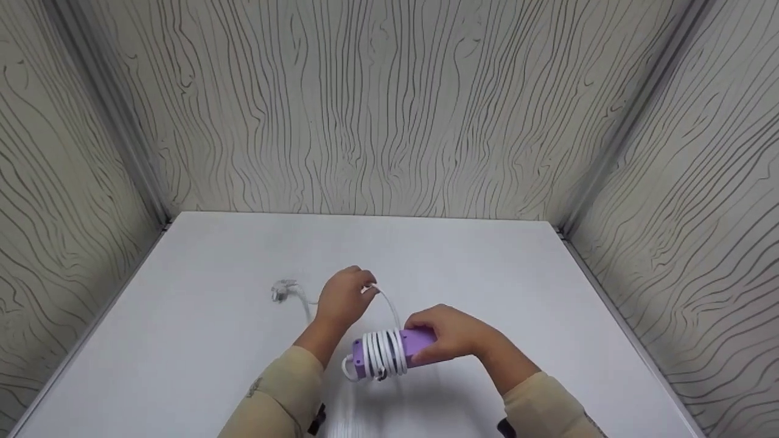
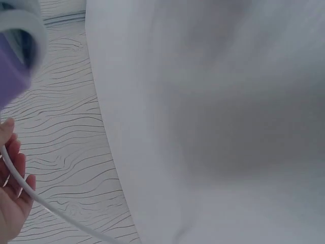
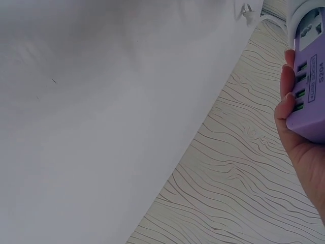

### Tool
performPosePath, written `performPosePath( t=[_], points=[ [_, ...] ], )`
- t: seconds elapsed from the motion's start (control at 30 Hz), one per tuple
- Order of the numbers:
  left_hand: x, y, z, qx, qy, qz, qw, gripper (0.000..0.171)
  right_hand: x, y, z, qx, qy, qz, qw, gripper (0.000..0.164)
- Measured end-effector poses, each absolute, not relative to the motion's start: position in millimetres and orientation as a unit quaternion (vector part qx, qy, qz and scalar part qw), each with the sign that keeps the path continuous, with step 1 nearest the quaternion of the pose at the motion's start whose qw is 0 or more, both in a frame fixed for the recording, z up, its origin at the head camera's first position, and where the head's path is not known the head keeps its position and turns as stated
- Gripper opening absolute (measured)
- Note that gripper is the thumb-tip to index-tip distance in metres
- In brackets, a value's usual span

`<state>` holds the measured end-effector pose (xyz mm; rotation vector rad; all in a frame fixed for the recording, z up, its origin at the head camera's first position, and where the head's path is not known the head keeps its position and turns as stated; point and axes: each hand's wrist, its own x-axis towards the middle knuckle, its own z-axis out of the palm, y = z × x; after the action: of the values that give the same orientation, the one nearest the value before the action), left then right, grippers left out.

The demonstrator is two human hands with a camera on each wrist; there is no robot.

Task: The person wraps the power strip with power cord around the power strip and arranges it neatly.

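In the head view my right hand [image 1: 453,333] grips one end of a purple power strip [image 1: 420,342], held up over the table. Several turns of its white cord [image 1: 384,353] wrap around the strip's other end. A free stretch of cord rises from the turns to my left hand [image 1: 348,296], which pinches it between thumb and fingers. Beyond that hand the cord runs left to a plug [image 1: 285,290] on the table. The right wrist view shows USB ports [image 3: 300,86] and a socket on the strip's face, with fingers along its edge.
A white table [image 1: 487,261] spreads under both hands. Wood-patterned panels [image 1: 365,109] stand behind it and on both sides, with grey metal posts [image 1: 633,115] at the corners.
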<state>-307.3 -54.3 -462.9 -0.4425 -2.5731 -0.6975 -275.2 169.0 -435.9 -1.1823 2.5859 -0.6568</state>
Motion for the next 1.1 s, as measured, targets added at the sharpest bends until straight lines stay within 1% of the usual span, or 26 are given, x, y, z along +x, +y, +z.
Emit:
performPosePath(
  t=[0.1, 0.23, 0.37, 0.57, 0.77, 0.87, 1.0, 1.1],
  points=[
    [-304, -52, -459, -0.148, -0.928, -0.260, 0.221, 0.004, -277, 169, -439, -0.383, 0.891, -0.219, 0.108, 0.038],
    [-301, -49, -454, -0.137, -0.929, -0.273, 0.210, 0.007, -280, 171, -444, -0.354, 0.904, -0.218, 0.099, 0.037],
    [-298, -46, -451, -0.127, -0.931, -0.282, 0.192, 0.007, -282, 174, -447, -0.334, 0.918, -0.203, 0.074, 0.038],
    [-293, -39, -444, -0.118, -0.931, -0.305, 0.164, 0.008, -285, 174, -450, -0.289, 0.941, -0.173, 0.039, 0.044],
    [-291, -31, -445, -0.133, -0.926, -0.317, 0.156, 0.011, -289, 171, -454, -0.269, 0.950, -0.160, 0.011, 0.045],
    [-289, -26, -447, -0.145, -0.921, -0.330, 0.145, 0.012, -291, 171, -456, -0.255, 0.952, -0.170, 0.006, 0.042],
    [-284, -20, -452, -0.156, -0.911, -0.362, 0.120, 0.016, -294, 173, -457, -0.225, 0.954, -0.197, 0.014, 0.039],
    [-281, -17, -456, -0.163, -0.902, -0.385, 0.104, 0.017, -296, 174, -456, -0.196, 0.958, -0.210, 0.018, 0.040]
  ],
)
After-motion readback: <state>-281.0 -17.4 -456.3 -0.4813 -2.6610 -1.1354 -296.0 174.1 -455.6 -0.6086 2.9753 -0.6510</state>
